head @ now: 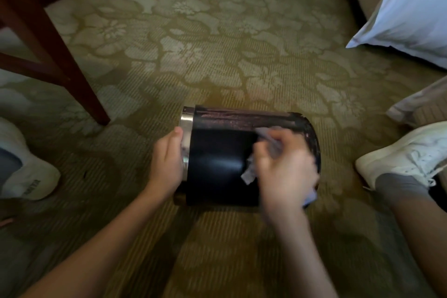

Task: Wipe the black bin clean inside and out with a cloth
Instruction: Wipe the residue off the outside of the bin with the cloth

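Head view looks down on a patterned green and cream carpet [217, 43] that fills most of the frame. Dark wooden furniture legs [48, 38] stand at the upper left, and a white pillow [411, 7] lies at the upper right.

The black bin [217, 164] lies on its side on the carpet at the centre, between the person's feet. Its silver rim [187, 118] faces left and its base faces right. A white shoe [29, 172] sits at the left edge and another white shoe [399, 152] at the right, both apart from the bin.

The left hand [167, 164] grips the rim end of the bin, fingers curled round the silver band. The right hand [285, 169], blurred, clutches a pale crumpled cloth [249, 173] and presses it on the bin's outer wall near the base end.
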The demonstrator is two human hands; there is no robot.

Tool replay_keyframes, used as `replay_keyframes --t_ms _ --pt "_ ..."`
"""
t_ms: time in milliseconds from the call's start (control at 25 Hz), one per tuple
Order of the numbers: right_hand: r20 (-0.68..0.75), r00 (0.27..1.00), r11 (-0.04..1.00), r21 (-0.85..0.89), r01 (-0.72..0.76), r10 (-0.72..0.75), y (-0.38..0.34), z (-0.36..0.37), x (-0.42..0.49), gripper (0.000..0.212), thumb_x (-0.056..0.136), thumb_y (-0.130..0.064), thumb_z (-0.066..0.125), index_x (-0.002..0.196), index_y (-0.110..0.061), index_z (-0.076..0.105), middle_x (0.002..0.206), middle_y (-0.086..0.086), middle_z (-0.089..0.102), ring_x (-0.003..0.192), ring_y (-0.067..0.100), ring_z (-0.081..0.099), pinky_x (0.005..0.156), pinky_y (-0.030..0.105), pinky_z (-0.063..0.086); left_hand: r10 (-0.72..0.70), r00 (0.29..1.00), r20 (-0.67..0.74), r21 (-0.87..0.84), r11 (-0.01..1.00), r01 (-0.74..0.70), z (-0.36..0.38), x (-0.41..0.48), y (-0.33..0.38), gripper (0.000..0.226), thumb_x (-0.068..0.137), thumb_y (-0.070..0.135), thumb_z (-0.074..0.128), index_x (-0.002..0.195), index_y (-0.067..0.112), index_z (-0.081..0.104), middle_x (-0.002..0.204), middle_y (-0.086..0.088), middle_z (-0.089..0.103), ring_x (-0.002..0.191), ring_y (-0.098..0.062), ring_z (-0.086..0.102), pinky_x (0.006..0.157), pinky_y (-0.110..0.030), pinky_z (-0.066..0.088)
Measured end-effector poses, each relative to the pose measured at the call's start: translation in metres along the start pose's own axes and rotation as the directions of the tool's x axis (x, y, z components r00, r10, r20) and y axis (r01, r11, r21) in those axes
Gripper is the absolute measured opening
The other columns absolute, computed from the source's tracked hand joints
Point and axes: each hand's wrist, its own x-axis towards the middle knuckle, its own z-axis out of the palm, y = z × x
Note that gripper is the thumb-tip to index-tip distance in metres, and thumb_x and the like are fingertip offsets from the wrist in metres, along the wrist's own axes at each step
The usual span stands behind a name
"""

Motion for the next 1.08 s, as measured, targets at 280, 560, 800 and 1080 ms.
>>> replay_keyframes --t_ms 280,560,800,1080 --pt "0.151 0.93 0.942 0.064 0.329 -0.335 -0.058 0.032 -0.047 0.025 0.086 -0.039 0.058 0.11 -0.031 0.062 0.099 -0.006 0.057 0.082 0.016 0.061 0.059 0.026 0.044 0.082 0.996 0.037 0.09 0.992 -0.085 -0.009 -0.009 -0.013 0.034 0.103 0.022 0.039 0.082 0.015 0.064 0.08 -0.009 0.066 0.079 -0.02 0.062 0.077 -0.041 0.05" --pt "-0.096 0.984 0.988 -0.026 -0.151 0.148 0.054 -0.036 0.0 0.019 0.086 -0.037 0.064 0.103 -0.028 0.065 0.101 -0.002 0.066 0.09 0.024 0.063 0.071 0.033 0.04 0.095 0.992 0.078 -0.054 0.994 -0.091 -0.008 -0.02 -0.013 0.047 0.102 0.035 0.032 0.067 0.033 0.063 0.062 0.008 0.063 0.057 -0.004 0.059 0.057 -0.018 0.046" --pt "-0.025 0.994 0.994 0.014 -0.11 0.11 0.01 -0.012 -0.024 0.022 0.084 -0.033 0.066 0.105 -0.028 0.067 0.104 -0.002 0.064 0.091 0.024 0.063 0.069 0.029 0.034 0.149 0.988 0.05 -0.056 0.988 -0.146 -0.006 -0.026 -0.014 0.05 0.103 0.024 0.03 0.064 0.034 0.061 0.056 0.011 0.06 0.051 -0.001 0.054 0.049 -0.013 0.041" --pt "0.214 0.934 0.957 0.109 0.267 -0.285 -0.063 0.027 -0.065 0.022 0.086 -0.041 0.055 0.107 -0.038 0.058 0.095 -0.012 0.054 0.076 0.01 0.059 0.058 0.029 0.041 0.2 0.98 0.01 -0.024 0.98 -0.2 -0.009 -0.021 -0.023 0.037 0.099 0.024 0.033 0.067 0.021 0.051 0.055 0.007 0.054 0.051 -0.001 0.047 0.051 -0.024 0.039"
